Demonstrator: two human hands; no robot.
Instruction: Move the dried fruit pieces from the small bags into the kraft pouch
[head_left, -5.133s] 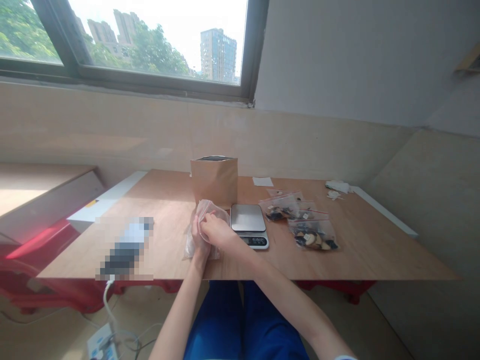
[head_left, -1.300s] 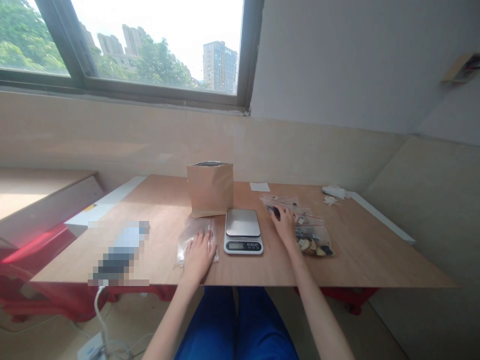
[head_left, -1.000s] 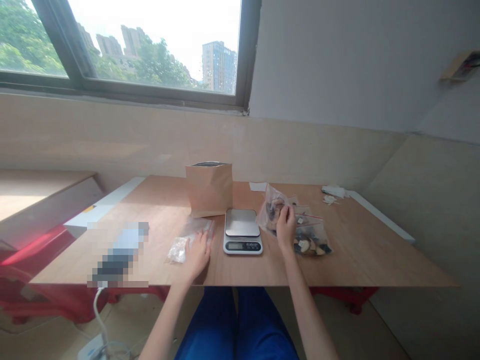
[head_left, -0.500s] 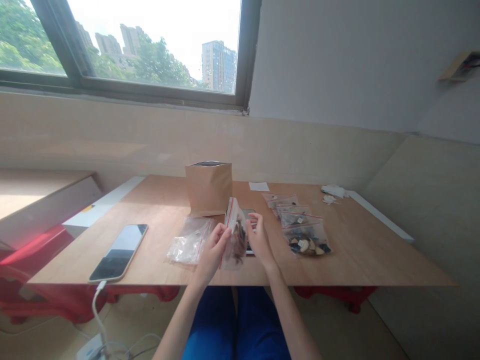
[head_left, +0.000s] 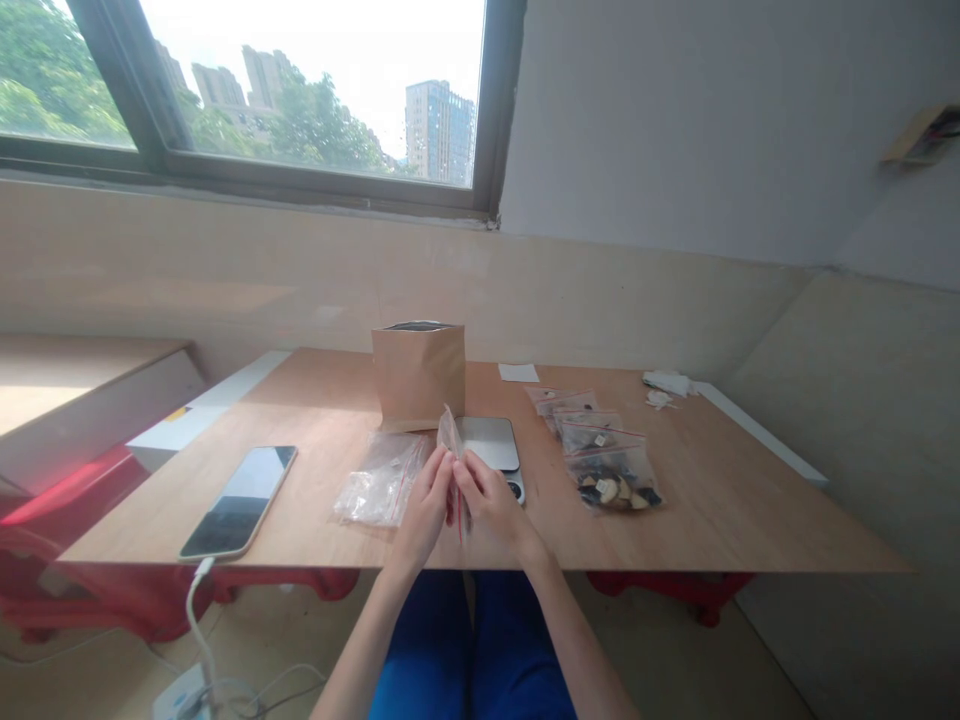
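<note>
Since half a second ago, the right hand (head_left: 491, 498) has moved in to meet the left hand (head_left: 424, 510), and the zip bag (head_left: 448, 428) between them has turned almost edge-on, so it now shows as a narrow strip. From left to right: a phone (head_left: 240, 503), plugged into a white cable (head_left: 192, 600), lies near the table's front edge. Next come flat, clear bags (head_left: 379, 480), in front of an upright brown paper pouch (head_left: 418, 375) with its top gaping. Just right of these, the left hand pinches the zip bag between thumb and fingers, and the right hand grips it from the other side. The zip bag is see-through plastic with a red line along it, held above the table's front part; fingers cover its contents, and whether its seal is open cannot be told. Behind the right hand, a kitchen scale (head_left: 487, 440) is partly hidden, its display covered. Farther right, overlapping filled bags (head_left: 615, 475) hold dark and tan pieces; their small labels are unreadable.
</note>
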